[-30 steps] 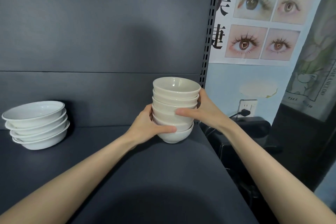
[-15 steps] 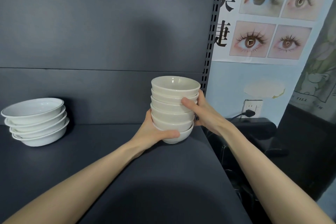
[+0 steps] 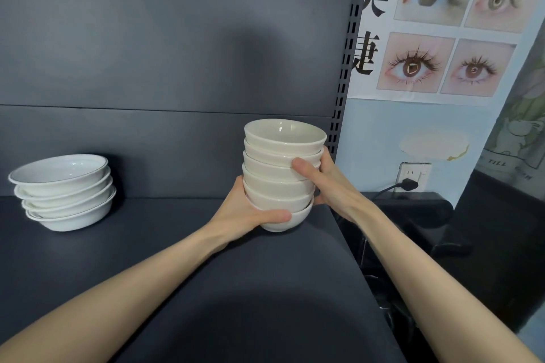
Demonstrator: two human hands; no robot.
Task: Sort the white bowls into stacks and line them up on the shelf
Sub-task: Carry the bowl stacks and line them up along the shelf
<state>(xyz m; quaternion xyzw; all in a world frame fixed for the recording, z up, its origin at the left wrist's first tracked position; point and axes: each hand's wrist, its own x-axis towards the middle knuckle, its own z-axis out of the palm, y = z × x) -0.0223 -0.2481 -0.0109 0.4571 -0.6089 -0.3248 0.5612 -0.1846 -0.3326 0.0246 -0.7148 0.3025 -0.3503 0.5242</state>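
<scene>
Holding stack of deep bowls (image 3: 278,186) at 3 o'clock on shelf (image 3: 177,250): six nested, glossy cream-white. Fingers of left hand (image 3: 244,212) curled round base, of right hand (image 3: 330,186) round middle. Stacked shallow bowls (image 3: 66,194) at 9 o'clock.

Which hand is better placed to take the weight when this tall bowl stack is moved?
Left, probably: the left hand cups the tall bowl stack at its bottom bowl; the right hand grips it mid-height.

My left hand (image 3: 246,212) and right hand (image 3: 331,186) grip a stack of small bowls (image 3: 280,165) near the dark shelf's (image 3: 177,262) right edge. I see a stack of wide bowls (image 3: 66,193) far left.
</scene>
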